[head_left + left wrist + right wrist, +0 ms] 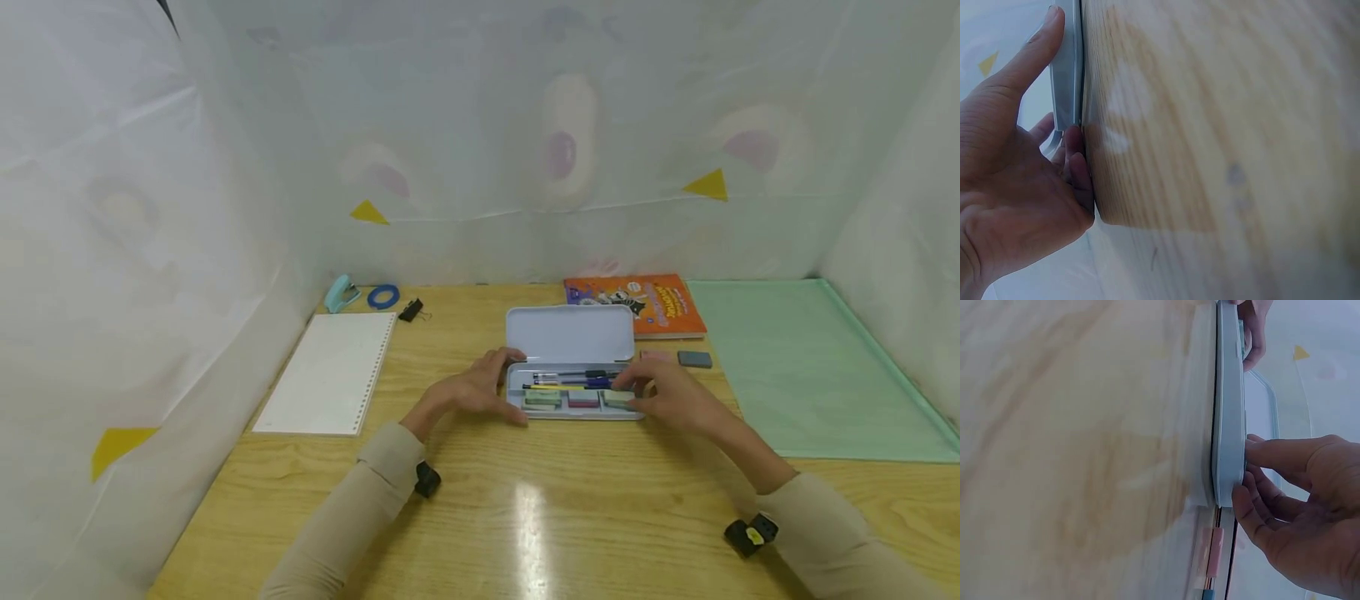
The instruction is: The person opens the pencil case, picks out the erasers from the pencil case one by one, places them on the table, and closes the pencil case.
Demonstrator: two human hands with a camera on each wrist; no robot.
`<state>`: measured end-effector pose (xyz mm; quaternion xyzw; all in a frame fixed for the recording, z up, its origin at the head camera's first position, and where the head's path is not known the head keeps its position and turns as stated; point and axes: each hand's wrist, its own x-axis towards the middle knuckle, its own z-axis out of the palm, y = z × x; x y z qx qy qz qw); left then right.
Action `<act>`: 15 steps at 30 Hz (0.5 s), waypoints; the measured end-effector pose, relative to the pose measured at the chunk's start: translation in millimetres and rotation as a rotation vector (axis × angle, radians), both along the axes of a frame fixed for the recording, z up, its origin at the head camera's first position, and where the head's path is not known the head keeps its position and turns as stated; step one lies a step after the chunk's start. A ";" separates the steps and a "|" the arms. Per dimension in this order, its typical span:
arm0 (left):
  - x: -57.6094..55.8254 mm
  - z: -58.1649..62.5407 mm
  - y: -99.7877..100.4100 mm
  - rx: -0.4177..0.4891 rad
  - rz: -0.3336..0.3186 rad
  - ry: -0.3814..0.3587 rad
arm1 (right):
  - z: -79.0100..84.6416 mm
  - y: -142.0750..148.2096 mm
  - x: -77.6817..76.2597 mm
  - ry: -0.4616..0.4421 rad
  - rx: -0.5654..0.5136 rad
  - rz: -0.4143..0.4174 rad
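Observation:
A pale blue pencil case (570,333) stands with its lid raised in the middle of the table. Pens (573,377) lie along its back; the front compartments hold a green eraser (542,397), a pink-and-grey eraser (582,398) and a light green eraser (617,399). My left hand (472,392) grips the case's left end, thumb along the front edge in the left wrist view. Over the right end, my right hand (675,396) reaches in, thumb and bent fingers around the light green eraser. In the right wrist view, its lower fingers (1249,509) are at the case's outer corner.
Behind the case lies an orange book (675,304). A grey-blue eraser (694,359) and a pink one (656,356) lie right of it, near a green mat (817,367). At left are a notebook (326,375), stapler (341,293), blue tape (383,297) and binder clip (410,310).

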<state>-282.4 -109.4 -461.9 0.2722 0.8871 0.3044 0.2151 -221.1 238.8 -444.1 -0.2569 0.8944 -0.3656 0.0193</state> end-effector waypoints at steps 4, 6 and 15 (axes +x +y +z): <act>-1.6 -2.0 0.8 -0.003 0.002 -0.002 | 0.8 -3.5 1.2 0.022 0.021 -0.010; -0.1 0.3 1.1 -0.002 0.002 -0.004 | 1.4 -4.2 2.1 0.018 0.019 -0.014; 4.8 9.5 0.8 0.010 0.001 -0.019 | 10.5 11.4 4.3 -0.038 -0.017 -0.069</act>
